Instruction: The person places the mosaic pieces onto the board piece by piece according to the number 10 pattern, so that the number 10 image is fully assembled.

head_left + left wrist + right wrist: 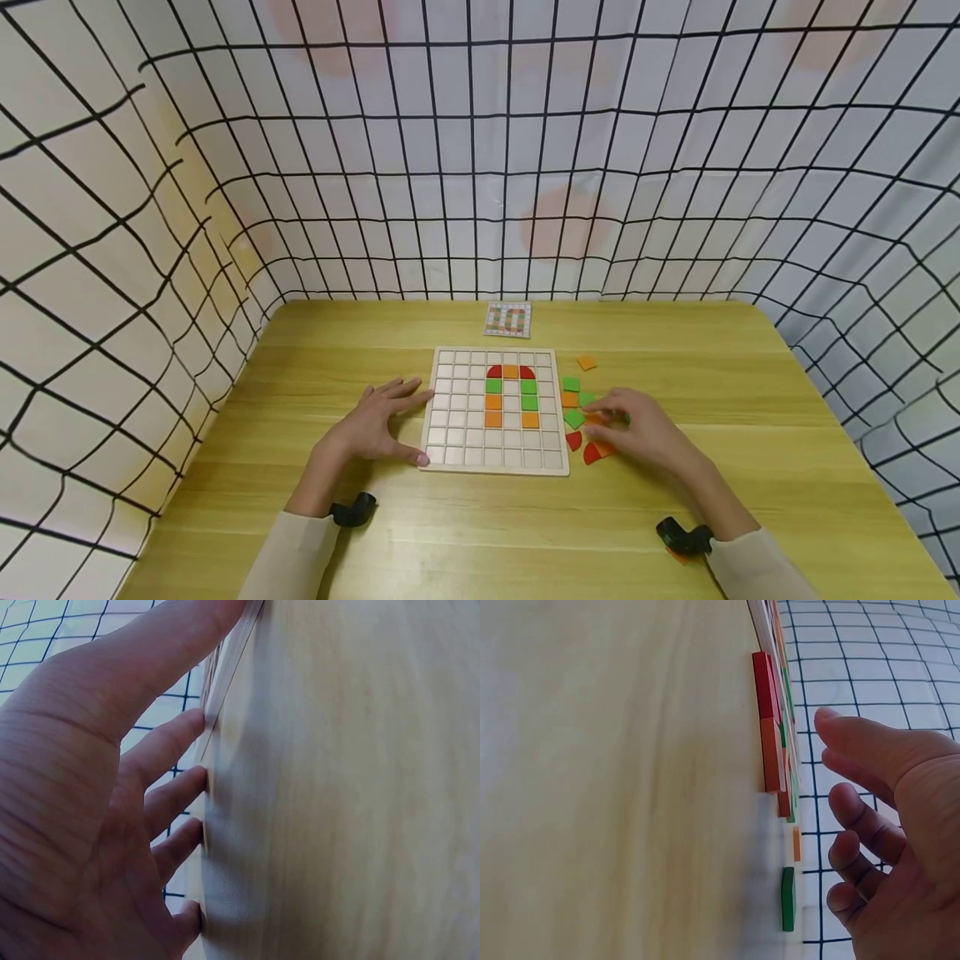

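Note:
A pale wooden grid board (457, 433) lies flat on the table, with green and orange squares and two red quarter-round tiles set into an arch. My left hand (367, 429) is spread at its left side, the thumb on the near left corner and a finger touching the left edge. Over the loose tiles right of the board hovers my right hand (645, 429), thumb and forefinger apart. In the right wrist view, that hand (907, 817) is loosely bent, with nothing visible between its fingers. Beneath and around it lie green squares (572, 384), orange squares and red quarter-rounds (573, 440).
A small card (508, 320) with a coloured grid pattern lies behind the board. One orange square (586, 362) sits apart, toward the back. Another orange piece (677, 556) shows partly under the right wrist camera. Black netting (502, 221) over white sheets surrounds the wooden table (480, 533).

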The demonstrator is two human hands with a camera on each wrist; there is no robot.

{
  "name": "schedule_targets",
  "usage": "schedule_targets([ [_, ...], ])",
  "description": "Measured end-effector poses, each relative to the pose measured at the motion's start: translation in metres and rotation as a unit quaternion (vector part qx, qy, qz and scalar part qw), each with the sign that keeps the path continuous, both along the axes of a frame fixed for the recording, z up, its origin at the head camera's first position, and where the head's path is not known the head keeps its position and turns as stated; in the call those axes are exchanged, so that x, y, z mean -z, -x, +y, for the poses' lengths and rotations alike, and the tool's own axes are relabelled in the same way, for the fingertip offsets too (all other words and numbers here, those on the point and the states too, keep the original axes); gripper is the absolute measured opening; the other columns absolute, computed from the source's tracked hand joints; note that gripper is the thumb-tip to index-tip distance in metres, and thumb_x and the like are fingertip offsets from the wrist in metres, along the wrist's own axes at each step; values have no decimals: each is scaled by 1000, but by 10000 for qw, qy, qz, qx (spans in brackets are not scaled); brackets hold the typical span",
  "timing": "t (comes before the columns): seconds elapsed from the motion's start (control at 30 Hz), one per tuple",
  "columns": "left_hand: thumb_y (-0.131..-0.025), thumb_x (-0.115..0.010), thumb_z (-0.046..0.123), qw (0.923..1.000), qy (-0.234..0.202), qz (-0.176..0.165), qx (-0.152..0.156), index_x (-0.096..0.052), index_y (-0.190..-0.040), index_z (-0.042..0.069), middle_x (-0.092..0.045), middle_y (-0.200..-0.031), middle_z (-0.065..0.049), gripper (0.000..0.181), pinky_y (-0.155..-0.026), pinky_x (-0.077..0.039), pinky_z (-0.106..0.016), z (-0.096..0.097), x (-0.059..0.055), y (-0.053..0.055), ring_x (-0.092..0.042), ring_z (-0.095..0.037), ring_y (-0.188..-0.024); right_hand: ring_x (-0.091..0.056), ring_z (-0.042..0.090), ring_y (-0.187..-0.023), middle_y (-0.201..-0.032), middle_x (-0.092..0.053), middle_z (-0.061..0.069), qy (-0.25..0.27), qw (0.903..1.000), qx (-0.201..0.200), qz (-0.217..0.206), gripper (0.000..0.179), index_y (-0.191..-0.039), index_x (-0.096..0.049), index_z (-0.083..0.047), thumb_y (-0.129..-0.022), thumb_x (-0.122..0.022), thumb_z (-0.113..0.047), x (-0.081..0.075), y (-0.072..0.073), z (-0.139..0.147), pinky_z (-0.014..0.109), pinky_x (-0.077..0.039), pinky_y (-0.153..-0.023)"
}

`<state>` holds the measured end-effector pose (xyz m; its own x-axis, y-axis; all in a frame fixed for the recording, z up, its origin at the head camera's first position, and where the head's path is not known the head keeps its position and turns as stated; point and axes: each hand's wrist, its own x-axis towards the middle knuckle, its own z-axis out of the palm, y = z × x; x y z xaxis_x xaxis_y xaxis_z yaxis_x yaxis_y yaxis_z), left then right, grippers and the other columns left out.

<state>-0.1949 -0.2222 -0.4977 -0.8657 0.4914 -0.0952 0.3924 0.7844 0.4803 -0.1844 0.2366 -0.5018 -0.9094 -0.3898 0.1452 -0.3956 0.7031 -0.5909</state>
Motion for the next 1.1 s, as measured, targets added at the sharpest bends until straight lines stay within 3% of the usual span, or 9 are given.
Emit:
schedule_targets([
  [0.17, -67, -86, 70, 10000, -43, -8, -33, -45, -157, 29, -31, -169, -8, 107, -123, -6, -74, 0, -1, -1, -20, -40, -158, -55, 11, -82, -85, -62, -10, -23, 9999, -163, 2, 24, -108, -80, -22, -87, -84, -33, 2, -5, 5, 26, -45, -74],
  [0.43, -67, -86, 69, 10000, -40, 17, -2, -45, -157, 29, -31, -169, -8, 107, -123, -6, -75, -1, -1, 0, -20, -40, -158, -54, 10, -84, -86, -61, -9, -124, 9989, -201, -398, 29, -100, -78, -26, -79, -90, -42, 3, -11, 7, 26, -46, -76],
  [0.6, -67, -86, 68, 10000, -67, 51, 32, -46, -157, 28, -32, -169, -9, 106, -122, -6, -76, 0, -1, -1, -21, -42, -158, -54, 10, -83, -88, -63, -10, -229, 9980, -323, -488, 28, -98, -78, -26, -80, -88, -45, 1, -13, 8, 25, -46, -75],
  [0.93, -67, -86, 69, 10000, -50, 16, 17, -46, -157, 30, -31, -169, -8, 106, -123, -6, -75, -1, 1, 0, -21, -39, -158, -53, 9, -83, -86, -60, -10, -229, 9982, -242, -503, 25, -105, -78, -23, -86, -84, -38, 6, 0, 6, 24, -46, -75],
  [1.1, -67, -86, 70, 10000, -64, -11, -11, -45, -157, 31, -31, -170, -7, 106, -123, -5, -74, -1, 1, 0, -20, -39, -158, -53, 11, -80, -84, -60, -9, -165, 9984, -120, -528, 30, -106, -79, -21, -84, -86, -41, 5, 5, 4, 24, -43, -71],
])
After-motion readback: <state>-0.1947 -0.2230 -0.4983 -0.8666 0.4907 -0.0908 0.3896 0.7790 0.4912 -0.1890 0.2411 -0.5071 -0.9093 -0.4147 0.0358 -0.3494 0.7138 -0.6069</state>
